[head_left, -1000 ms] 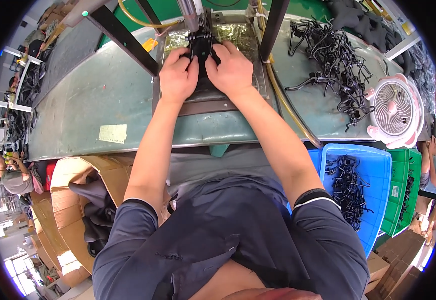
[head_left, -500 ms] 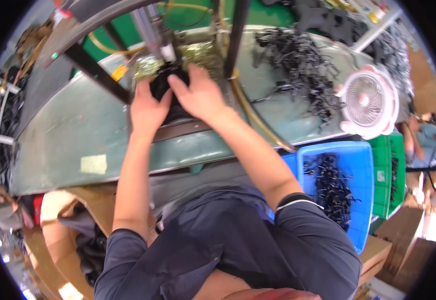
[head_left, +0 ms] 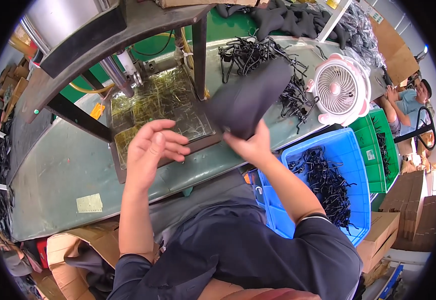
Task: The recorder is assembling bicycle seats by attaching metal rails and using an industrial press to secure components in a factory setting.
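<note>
My right hand (head_left: pixel 252 145) grips a dark grey, padded oblong piece (head_left: pixel 249 98) and holds it up over the right side of the green workbench (head_left: pixel 63 170). My left hand (head_left: pixel 154 149) hovers open and empty, fingers spread, over the front edge of the scratched metal press plate (head_left: pixel 153 102). The press frame with its black posts (head_left: pixel 199 47) stands above the plate. A heap of black wire-like parts (head_left: pixel 258 55) lies on the bench just behind the held piece.
A pink-and-white desk fan (head_left: pixel 339 90) stands at the bench's right end. A blue crate (head_left: pixel 328 175) with black parts sits to my right, green crates (head_left: pixel 378 150) beyond it. Cardboard boxes lie at lower left. Another person sits at far right.
Both hands were pressed on a black part on the press plate. My right hand has now lifted a dark padded piece away to the right; my left hand has drawn back, open.
</note>
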